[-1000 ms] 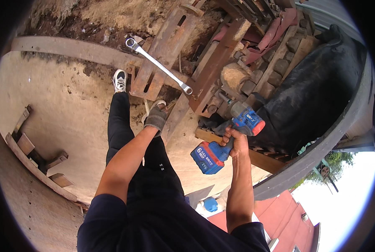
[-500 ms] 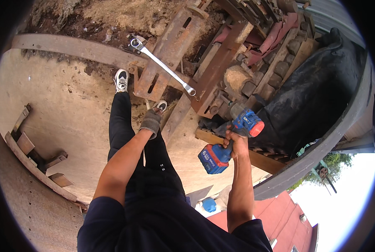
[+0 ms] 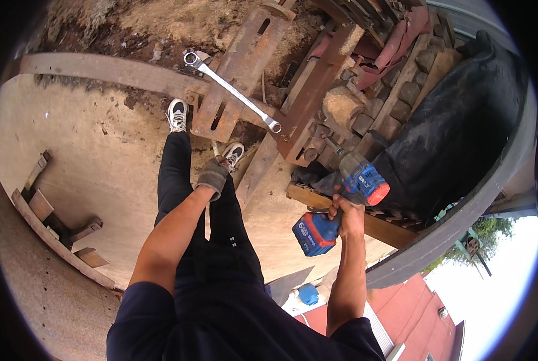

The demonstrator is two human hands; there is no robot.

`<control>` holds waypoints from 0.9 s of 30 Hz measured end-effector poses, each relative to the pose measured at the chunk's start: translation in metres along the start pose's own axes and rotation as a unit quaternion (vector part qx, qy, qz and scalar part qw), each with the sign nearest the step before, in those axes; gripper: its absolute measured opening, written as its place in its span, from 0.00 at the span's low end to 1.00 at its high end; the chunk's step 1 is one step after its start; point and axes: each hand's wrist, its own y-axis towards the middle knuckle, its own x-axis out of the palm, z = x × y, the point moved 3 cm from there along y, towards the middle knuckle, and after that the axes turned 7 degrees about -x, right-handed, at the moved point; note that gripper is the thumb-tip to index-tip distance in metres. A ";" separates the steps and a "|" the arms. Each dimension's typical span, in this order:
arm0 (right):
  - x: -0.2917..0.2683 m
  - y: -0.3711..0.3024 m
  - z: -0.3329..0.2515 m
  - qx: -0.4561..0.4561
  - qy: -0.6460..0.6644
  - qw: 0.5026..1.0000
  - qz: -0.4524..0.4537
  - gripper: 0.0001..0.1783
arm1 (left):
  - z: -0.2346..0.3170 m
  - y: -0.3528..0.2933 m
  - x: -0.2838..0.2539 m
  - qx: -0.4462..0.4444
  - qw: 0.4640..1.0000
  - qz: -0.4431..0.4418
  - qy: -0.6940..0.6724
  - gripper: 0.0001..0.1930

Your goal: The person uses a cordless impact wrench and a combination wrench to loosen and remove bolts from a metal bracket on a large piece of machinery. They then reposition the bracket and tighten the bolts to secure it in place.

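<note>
My right hand, bare, is closed round the grip of a blue and red cordless impact wrench. The tool's nose points up and left, close to a rusty steel bracket with bolts at its end; I see no contact. My left hand, in a grey work glove, hangs over my right shoe with its fingers curled. A thin pale rod shows just beyond them, but what they hold is hidden. A long chrome ring spanner lies across a slotted rusty plate and the bracket.
A flat rusty bar runs along the dirt's edge. At right are wooden blocks, a cut log and a black sheet. A curved metal rim borders the right; a framed curved panel stands at left.
My right hand and the impact wrench have shifted slightly right and down, its nose farther from the bracket's bolts. My left hand stays near my shoe, and the spanner lies still.
</note>
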 end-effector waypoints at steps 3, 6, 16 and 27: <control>-0.006 -0.011 -0.003 -0.008 -0.017 1.000 0.005 0.15 | 0.012 -0.005 0.001 -0.009 1.000 -0.021 -0.010 0.09; -0.008 -0.021 -0.012 -0.019 -0.025 1.000 -0.001 0.15 | 0.021 -0.008 0.002 0.009 0.999 -0.020 0.027 0.09; -0.004 -0.054 -0.058 -0.071 -0.045 0.995 0.052 0.18 | 0.195 -0.082 0.106 0.460 0.815 0.031 0.352 0.16; -0.014 -0.072 -0.011 -0.042 0.066 0.996 0.035 0.20 | 0.249 -0.048 0.184 0.542 0.679 0.066 0.492 0.17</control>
